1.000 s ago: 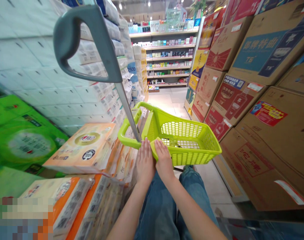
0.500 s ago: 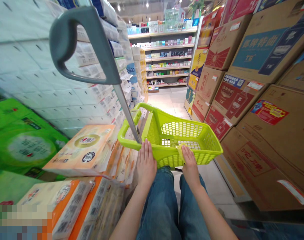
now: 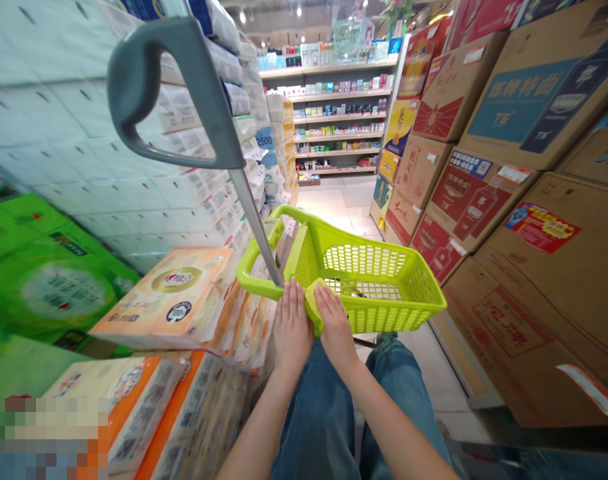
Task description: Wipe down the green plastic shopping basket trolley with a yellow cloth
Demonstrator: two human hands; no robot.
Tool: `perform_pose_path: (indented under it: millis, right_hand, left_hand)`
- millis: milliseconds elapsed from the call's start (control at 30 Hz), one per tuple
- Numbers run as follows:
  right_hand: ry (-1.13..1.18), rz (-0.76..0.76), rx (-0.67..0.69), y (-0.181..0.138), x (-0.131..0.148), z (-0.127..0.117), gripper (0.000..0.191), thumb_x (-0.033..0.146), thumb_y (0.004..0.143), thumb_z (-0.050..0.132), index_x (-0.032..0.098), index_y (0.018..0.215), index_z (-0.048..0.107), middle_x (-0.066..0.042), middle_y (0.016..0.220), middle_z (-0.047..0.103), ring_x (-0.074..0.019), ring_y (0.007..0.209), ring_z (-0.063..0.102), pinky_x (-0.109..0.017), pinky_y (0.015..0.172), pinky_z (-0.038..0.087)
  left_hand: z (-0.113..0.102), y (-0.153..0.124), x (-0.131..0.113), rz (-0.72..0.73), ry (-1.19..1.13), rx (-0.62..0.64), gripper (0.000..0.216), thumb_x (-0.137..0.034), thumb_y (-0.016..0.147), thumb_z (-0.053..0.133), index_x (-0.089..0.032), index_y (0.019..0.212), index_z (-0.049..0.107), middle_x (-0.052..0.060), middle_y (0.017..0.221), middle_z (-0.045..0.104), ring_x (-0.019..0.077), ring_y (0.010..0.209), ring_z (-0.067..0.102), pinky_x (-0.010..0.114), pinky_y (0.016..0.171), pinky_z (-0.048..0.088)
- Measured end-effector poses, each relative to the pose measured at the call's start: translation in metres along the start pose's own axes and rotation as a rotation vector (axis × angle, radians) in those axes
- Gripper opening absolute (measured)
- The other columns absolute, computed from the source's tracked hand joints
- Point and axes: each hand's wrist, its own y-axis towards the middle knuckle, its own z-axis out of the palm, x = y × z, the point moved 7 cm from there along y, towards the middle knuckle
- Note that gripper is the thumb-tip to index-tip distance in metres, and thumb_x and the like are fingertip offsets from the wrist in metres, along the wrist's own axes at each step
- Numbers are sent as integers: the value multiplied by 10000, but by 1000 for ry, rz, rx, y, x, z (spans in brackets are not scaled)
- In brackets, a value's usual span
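A lime-green plastic basket [image 3: 384, 313] on a trolley stands in front of my knees. Its grey pull handle [image 3: 184, 87] rises on a metal pole [image 3: 257, 227] from the near left corner. My left hand [image 3: 291, 327] lies against the basket's near rim by the pole, fingers straight and together. Right beside it, my right hand [image 3: 337, 327] presses a folded yellow cloth [image 3: 311, 297] onto that rim. The inside of the basket looks bare apart from its mesh.
Orange and white tissue packs [image 3: 179, 293] and green packs [image 3: 49, 280] are stacked close on the left. Large cardboard boxes [image 3: 534, 267] wall the right side. The tiled aisle [image 3: 339, 200] runs ahead to stocked shelves [image 3: 334, 113]. My jeans [image 3: 324, 413] fill the bottom.
My right hand slid the cloth to the right along the near rim, then came back left beside my left hand. The left hand and basket stayed put.
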Motion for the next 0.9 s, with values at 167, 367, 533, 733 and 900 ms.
perform_pose_path:
  millis: [167,367,533,733,900]
  right_hand:
    - [-78,58,-36,-35,-53,-32,935,-87,724,311,243,1590,186,-80,1581,402,-192,1498,294,-514,1221,308]
    - [-144,163,-125,-58,-96,-62,953,-93,708,317,274,1582,220,-64,1568,424,-199,1495,302,-521,1224,299]
    - [-58,125,-104,-27,-52,-30,973,-104,686,318,257,1584,212,-82,1562,431,-197,1498,294,-518,1229,295]
    - [66,5,-5,5,9,9,906,-79,743,320,226,1586,199,-85,1584,398,-186,1510,265,-496,1234,291]
    - [50,15,-12,-17,-24,-12,940,-93,733,301,270,1590,162,-77,1589,390,-185,1506,275,-517,1221,305]
  left_hand:
    - [-1,1,0,-8,-11,23,868,-112,838,496,-58,1581,52,150,1656,178,250,1543,123,441,1232,252]
    - [-1,2,0,-7,-18,26,882,-110,837,485,-74,1585,18,151,1653,191,261,1540,131,450,1234,249]
    - [-2,2,-1,4,-32,21,886,-116,848,490,-77,1584,-3,162,1652,183,265,1539,137,445,1228,264]
    - [1,0,1,5,7,-23,776,-103,913,395,-89,1586,10,149,1649,205,241,1536,151,438,1223,280]
    - [-1,1,0,6,-15,3,857,-114,856,480,-69,1583,29,159,1651,190,255,1539,140,445,1222,278]
